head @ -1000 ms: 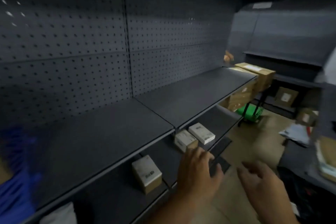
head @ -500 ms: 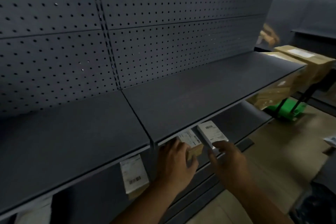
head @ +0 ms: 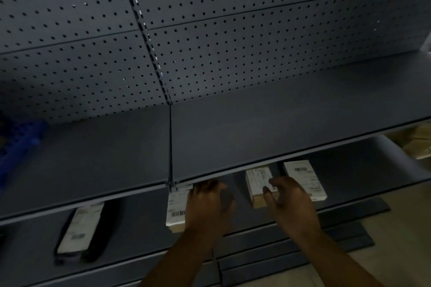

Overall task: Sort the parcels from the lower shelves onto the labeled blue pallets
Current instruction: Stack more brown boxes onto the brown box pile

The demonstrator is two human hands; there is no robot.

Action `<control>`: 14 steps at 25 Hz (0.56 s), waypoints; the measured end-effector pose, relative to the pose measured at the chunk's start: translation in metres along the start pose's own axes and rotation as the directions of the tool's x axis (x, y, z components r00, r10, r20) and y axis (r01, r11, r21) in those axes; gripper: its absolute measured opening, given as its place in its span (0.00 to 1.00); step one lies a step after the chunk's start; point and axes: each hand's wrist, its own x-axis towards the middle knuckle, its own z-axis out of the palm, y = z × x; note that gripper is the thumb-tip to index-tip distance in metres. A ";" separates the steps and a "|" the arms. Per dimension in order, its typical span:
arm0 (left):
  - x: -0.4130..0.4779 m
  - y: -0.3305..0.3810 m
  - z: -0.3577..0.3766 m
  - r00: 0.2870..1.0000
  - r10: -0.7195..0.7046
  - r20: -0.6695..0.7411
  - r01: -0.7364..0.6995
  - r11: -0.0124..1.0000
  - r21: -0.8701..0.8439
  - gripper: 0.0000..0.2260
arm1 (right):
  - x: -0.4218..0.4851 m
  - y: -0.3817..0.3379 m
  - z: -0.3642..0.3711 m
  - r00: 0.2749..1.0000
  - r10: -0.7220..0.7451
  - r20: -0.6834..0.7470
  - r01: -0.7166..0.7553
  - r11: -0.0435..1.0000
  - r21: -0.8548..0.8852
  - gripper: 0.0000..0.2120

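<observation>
Three small cardboard parcels with white labels lie on the lower shelf (head: pixel 349 184), under the upper shelf's front edge. My left hand (head: pixel 208 207) reaches in over the right side of the left parcel (head: pixel 175 209), fingers stretched forward and thumb spread to the right. My right hand (head: pixel 289 202) is at the middle parcel (head: pixel 257 185), thumb on its near face and fingers curled over its right edge. The right parcel (head: pixel 303 177) lies just beyond that hand, untouched. A dark bag parcel (head: pixel 78 228) with a white label lies further left.
The bare upper shelf (head: pixel 256 128) overhangs the parcels, and a pegboard wall (head: pixel 233 42) stands behind it. A blue pallet (head: pixel 16 142) shows at the left edge. Cardboard boxes (head: pixel 419 144) sit at the far right, with tan floor (head: pixel 396 240) at the lower right.
I have leaned in closer and the view has swung left. My left hand left the middle parcel for the left one. My right hand shifted from the right parcel to the middle one.
</observation>
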 end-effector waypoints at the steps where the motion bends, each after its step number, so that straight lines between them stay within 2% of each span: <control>1: -0.001 -0.010 0.004 1.000 -0.002 -0.028 0.002 1.000 -0.009 0.14 | 0.003 0.003 0.006 1.000 0.006 0.024 -0.006 1.000 -0.004 0.13; 4: -0.003 -0.065 0.026 0.981 -0.168 -0.101 0.162 0.985 -0.067 0.17 | 0.018 0.023 0.028 0.988 0.112 0.109 -0.111 0.994 -0.017 0.16; 6: 0.001 -0.118 0.056 0.908 -0.334 -0.254 0.321 0.943 -0.092 0.26 | 0.039 0.062 0.056 0.982 0.178 0.068 -0.175 0.983 -0.053 0.25; 8: 0.005 -0.160 0.089 0.844 -0.434 -0.317 0.414 0.901 -0.130 0.30 | 0.062 0.109 0.083 0.967 0.253 0.021 -0.252 0.967 -0.029 0.33; 10: -0.003 -0.178 0.114 0.820 -0.514 -0.251 0.484 0.857 -0.174 0.36 | 0.072 0.133 0.098 0.968 0.237 0.083 -0.246 0.962 0.120 0.29; 11: -0.009 -0.183 0.125 0.808 -0.560 -0.184 0.526 0.826 -0.204 0.40 | 0.072 0.139 0.106 0.954 0.279 0.107 -0.295 0.937 0.187 0.26; 13: -0.021 -0.191 0.141 0.759 -0.650 -0.038 0.613 0.733 -0.295 0.47 | 0.069 0.145 0.116 0.932 0.319 0.175 -0.353 0.909 0.223 0.20; 14: -0.025 -0.194 0.145 0.729 -0.684 0.029 0.653 0.681 -0.331 0.48 | 0.066 0.147 0.121 0.924 0.345 0.163 -0.375 0.903 0.211 0.20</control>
